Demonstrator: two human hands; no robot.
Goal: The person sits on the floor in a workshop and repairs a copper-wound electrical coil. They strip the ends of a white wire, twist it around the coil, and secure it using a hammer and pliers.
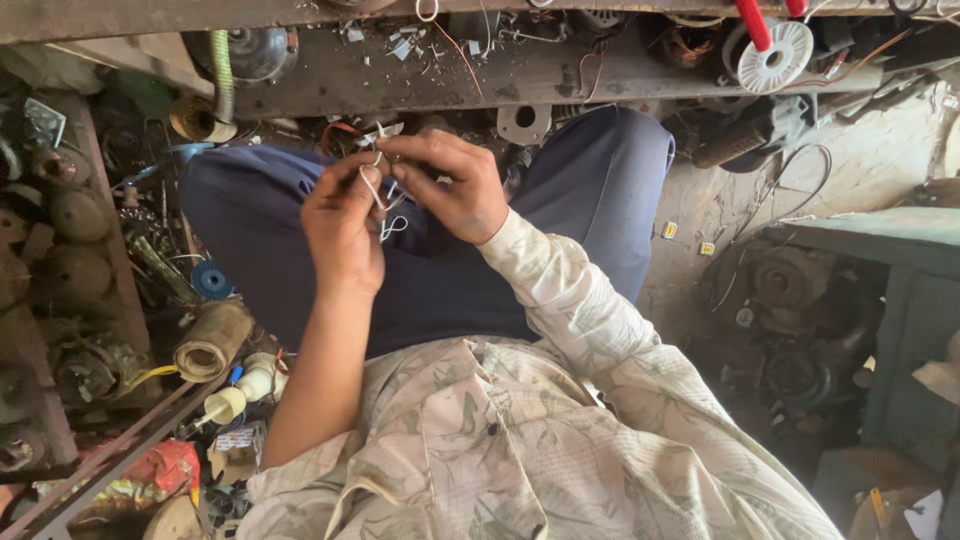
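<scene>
White wire [378, 195] | runs top to bottom between hands | left hand [345, 225] pinches lower run | right hand [450, 185] pinches top end, equally near

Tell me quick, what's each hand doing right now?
Left hand: closed, pinching the thin white wire.
Right hand: closed, fingers pinching the same wire.

A dirty wooden workbench [560, 75] runs along twelve o'clock, littered with metal scraps [400, 45] and loose wires [465, 60]. At one o'clock a white plastic spool [770, 60] lies on it, beside dark motor parts [745, 135].
</scene>
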